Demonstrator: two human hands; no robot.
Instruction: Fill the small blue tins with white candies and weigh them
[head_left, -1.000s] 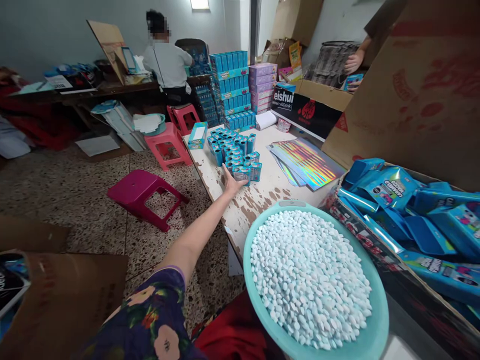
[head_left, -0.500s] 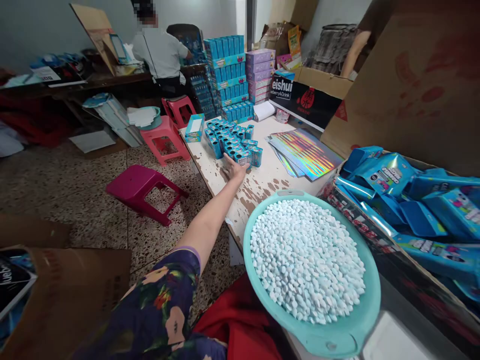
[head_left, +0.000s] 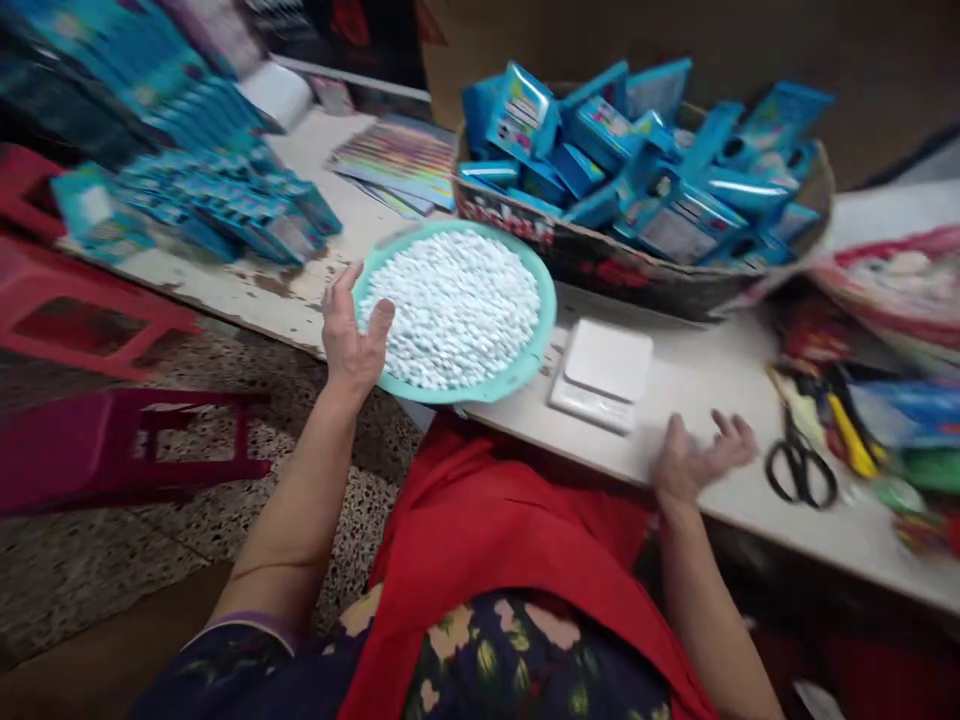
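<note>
My left hand (head_left: 355, 332) is raised at the left rim of a turquoise plastic basin (head_left: 499, 382), fingers apart and nothing in them. Whether it touches the rim I cannot tell. Small white and pale blue candies or tablets (head_left: 457, 305) fill the basin. Over the table's front edge, my right hand (head_left: 697, 460) lies open with spread fingers, slightly blurred. It is between a white digital scale (head_left: 606, 370) and black-handled scissors (head_left: 801, 472). Nothing rests on the scale's platform.
Behind the basin stands a carton (head_left: 600, 265) heaped with blue packets (head_left: 592, 130). Small blue boxes (head_left: 225, 205) crowd the table's left part, beside shiny holographic sheets (head_left: 405, 160). Yellow-handled cutters (head_left: 851, 430) lie at right. A magenta stool (head_left: 67, 450) is on the floor.
The view has swung right and down. My left hand has come back from the small blue boxes to the basin's side. My right hand, the scale and the scissors are now in view.
</note>
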